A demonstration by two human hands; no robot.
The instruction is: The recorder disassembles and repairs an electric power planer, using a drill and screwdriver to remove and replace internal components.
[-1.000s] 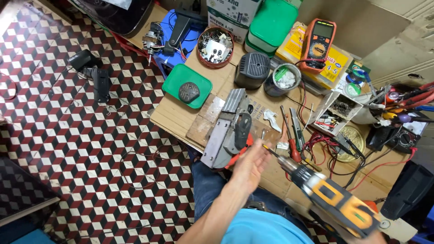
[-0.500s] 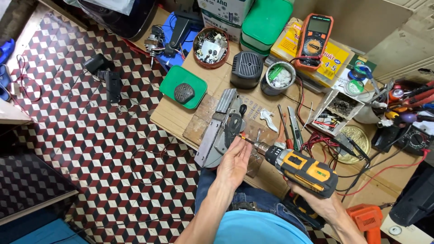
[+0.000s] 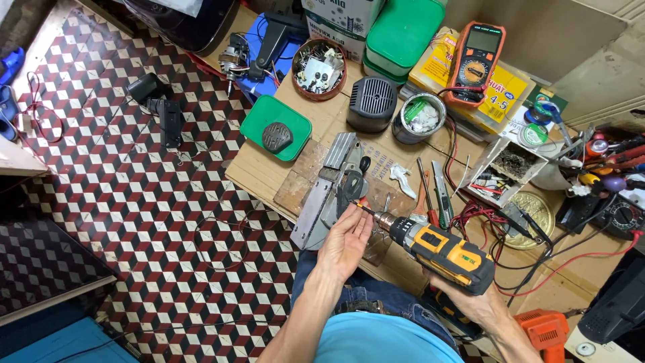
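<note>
My right hand [image 3: 474, 304] grips the handle of a yellow and black cordless drill [image 3: 445, 251], held low over the front of the bench and pointing left. The drill bit [image 3: 368, 211] reaches the side of a grey electric planer [image 3: 328, 188], which lies on a wooden board [image 3: 297, 183]. Palm up, my left hand [image 3: 345, 240] sits just below the planer, and its fingertips close around the tip of the bit.
On the cardboard-topped bench [image 3: 255, 176] lie a green lid with a black part [image 3: 276, 128], a black vented cover [image 3: 371, 102], a tin can [image 3: 418, 115], a red bowl [image 3: 320, 67], an orange multimeter [image 3: 476, 52], screwdrivers [image 3: 430, 196] and tangled wires [image 3: 490, 215]. Checkered floor [image 3: 134, 202] lies to the left.
The drill has come in from the lower right and its bit now meets the planer. My left hand has dropped from above the planer to the bit's tip.
</note>
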